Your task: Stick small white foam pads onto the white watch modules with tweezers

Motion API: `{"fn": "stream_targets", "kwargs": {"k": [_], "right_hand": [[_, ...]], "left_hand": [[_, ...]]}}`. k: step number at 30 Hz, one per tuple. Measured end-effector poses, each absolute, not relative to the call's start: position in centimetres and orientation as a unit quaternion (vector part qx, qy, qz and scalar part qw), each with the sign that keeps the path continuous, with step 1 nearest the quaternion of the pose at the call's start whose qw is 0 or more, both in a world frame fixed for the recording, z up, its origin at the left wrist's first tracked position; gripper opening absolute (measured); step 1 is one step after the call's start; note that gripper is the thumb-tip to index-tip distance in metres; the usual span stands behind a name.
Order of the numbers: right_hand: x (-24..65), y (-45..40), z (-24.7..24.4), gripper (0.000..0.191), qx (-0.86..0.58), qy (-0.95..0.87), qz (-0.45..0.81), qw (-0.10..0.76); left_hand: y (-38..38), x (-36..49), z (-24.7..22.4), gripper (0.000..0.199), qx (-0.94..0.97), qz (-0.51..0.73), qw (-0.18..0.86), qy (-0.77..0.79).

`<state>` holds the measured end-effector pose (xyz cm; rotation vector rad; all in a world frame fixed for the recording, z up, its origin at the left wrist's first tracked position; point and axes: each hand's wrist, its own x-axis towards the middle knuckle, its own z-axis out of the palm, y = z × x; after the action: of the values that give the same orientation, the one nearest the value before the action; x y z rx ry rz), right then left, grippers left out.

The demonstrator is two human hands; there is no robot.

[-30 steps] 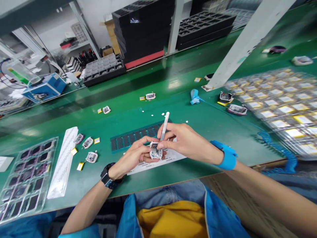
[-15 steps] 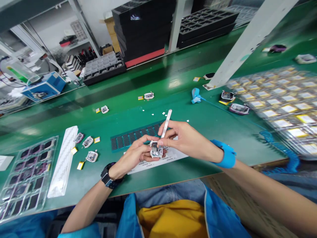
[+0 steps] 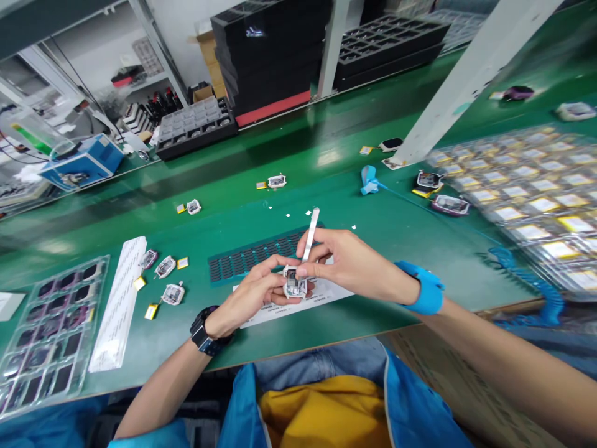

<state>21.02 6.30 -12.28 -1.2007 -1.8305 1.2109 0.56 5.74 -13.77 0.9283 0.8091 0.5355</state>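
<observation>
My left hand [image 3: 263, 283] is closed around a small white watch case [image 3: 295, 286], with its open inside and electronics facing up. A pair of silver tweezers [image 3: 311, 233] is pinched in my right hand [image 3: 333, 252], its back end pointing up and away. The tips reach down to the case and are hidden by my fingers. Beneath both hands lies a white printed sheet [image 3: 275, 316]. Just behind them is a dark green mat [image 3: 242, 260] bearing rows of small black pieces.
To the left are a clear tray [image 3: 103, 280] of watch parts, a white strip [image 3: 116, 311] and several open cases [image 3: 173, 294] with yellow batteries. A battery tray [image 3: 527, 199] and a coiled blue cord [image 3: 550, 311] lie right, by a slanted white post [image 3: 461, 93].
Watch cases with batteries on the far green strip have shifted slightly left. The tweezers have tipped a little to the left, while both hands stay at the case.
</observation>
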Motion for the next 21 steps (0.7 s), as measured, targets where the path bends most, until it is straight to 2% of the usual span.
{"fn": "stream_targets", "kwargs": {"k": [5, 13, 15, 19, 21], "right_hand": [[20.7, 6.2, -12.0, 0.019, -0.469, -0.705, 0.43, 0.313], [20.5, 6.0, -12.0, 0.019, -0.462, -0.706, 0.435, 0.315], [20.6, 6.0, -12.1, 0.025, -0.451, -0.678, 0.454, 0.363], [21.2, 5.5, -12.8, 0.048, -0.467, -0.571, 0.462, 0.491], [21.7, 5.0, -13.3, 0.055, -0.477, -0.531, 0.469, 0.52]], "left_hand": [[5.7, 0.5, -13.7, 0.03, 0.436, 0.25, 0.778, 0.377], [5.3, 0.9, -13.7, 0.042, 0.473, 0.253, 0.754, 0.379], [5.4, 1.0, -13.8, 0.043, 0.464, 0.261, 0.748, 0.395], [5.6, 1.1, -14.1, 0.049, 0.445, 0.288, 0.73, 0.432], [5.7, 1.2, -14.2, 0.05, 0.439, 0.308, 0.725, 0.433]]}}
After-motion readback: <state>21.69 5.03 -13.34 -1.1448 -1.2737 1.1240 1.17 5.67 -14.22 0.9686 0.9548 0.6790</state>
